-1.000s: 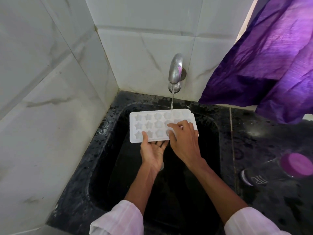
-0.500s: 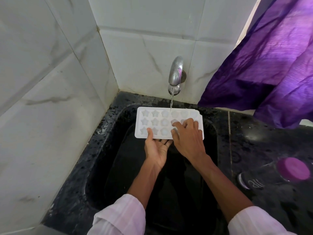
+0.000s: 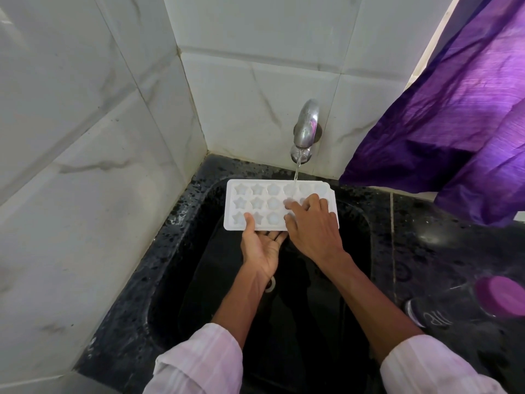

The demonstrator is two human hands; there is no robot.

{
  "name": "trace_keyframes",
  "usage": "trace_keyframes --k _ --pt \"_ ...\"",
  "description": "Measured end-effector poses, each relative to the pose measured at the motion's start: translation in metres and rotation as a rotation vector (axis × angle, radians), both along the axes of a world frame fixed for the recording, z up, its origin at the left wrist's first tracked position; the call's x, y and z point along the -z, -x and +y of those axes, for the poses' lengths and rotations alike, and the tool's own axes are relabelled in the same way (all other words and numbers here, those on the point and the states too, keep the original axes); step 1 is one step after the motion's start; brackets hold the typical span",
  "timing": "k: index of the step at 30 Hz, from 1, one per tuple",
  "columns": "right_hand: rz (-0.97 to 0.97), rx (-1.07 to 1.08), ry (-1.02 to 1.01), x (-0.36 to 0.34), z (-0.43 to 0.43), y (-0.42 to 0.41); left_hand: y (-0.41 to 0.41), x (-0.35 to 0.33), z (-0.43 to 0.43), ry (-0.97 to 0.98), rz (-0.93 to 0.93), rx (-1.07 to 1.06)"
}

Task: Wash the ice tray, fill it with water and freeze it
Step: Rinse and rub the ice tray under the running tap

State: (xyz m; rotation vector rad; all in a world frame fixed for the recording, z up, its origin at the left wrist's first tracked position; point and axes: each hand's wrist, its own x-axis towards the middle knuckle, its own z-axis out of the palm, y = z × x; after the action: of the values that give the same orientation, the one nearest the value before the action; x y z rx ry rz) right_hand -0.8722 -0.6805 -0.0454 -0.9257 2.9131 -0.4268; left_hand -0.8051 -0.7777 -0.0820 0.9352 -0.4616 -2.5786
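Note:
A white ice tray (image 3: pixel 264 194) with star and round moulds is held level over the black sink (image 3: pixel 199 251), under the steel tap (image 3: pixel 305 129). A thin stream of water (image 3: pixel 296 172) falls onto the tray's far row. My left hand (image 3: pixel 261 245) supports the tray from below, palm up, with its thumb pressed on the near edge. My right hand (image 3: pixel 312 226) lies on top of the tray's right half, its fingers spread over the moulds and touching them.
White marble-look tiles close the corner at left and behind. A purple curtain (image 3: pixel 454 115) hangs at the right. On the wet black counter (image 3: pixel 426 245) lies a dark bottle with a purple cap (image 3: pixel 500 300).
The tray has shifted a little to the right under the stream, and my right hand's fingers have slid across the moulds. The water keeps running.

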Motion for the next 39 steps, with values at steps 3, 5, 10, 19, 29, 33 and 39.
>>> trace_keyframes --k 3,5,10,19,29,33,39 --pt "0.020 0.003 -0.013 0.001 -0.004 -0.003 0.000 0.000 -0.002 0.000 -0.005 -0.004" --pt "0.013 0.010 -0.008 0.003 -0.006 -0.004 0.001 -0.001 -0.003 0.003 -0.010 0.001" --pt "-0.020 -0.009 0.027 0.004 -0.004 -0.002 -0.003 0.000 -0.003 -0.002 -0.014 0.000" --pt "-0.050 0.029 0.008 0.008 -0.005 -0.005 -0.003 0.000 0.002 -0.011 -0.036 0.021" --pt "-0.010 -0.021 -0.028 0.006 0.012 -0.004 0.006 -0.003 0.017 -0.025 -0.053 0.083" --pt "-0.035 -0.054 -0.050 0.005 0.010 0.002 0.009 -0.003 0.023 0.011 -0.064 0.112" --pt "-0.066 -0.021 -0.042 0.001 0.004 -0.002 0.009 -0.004 0.021 0.012 -0.063 0.103"
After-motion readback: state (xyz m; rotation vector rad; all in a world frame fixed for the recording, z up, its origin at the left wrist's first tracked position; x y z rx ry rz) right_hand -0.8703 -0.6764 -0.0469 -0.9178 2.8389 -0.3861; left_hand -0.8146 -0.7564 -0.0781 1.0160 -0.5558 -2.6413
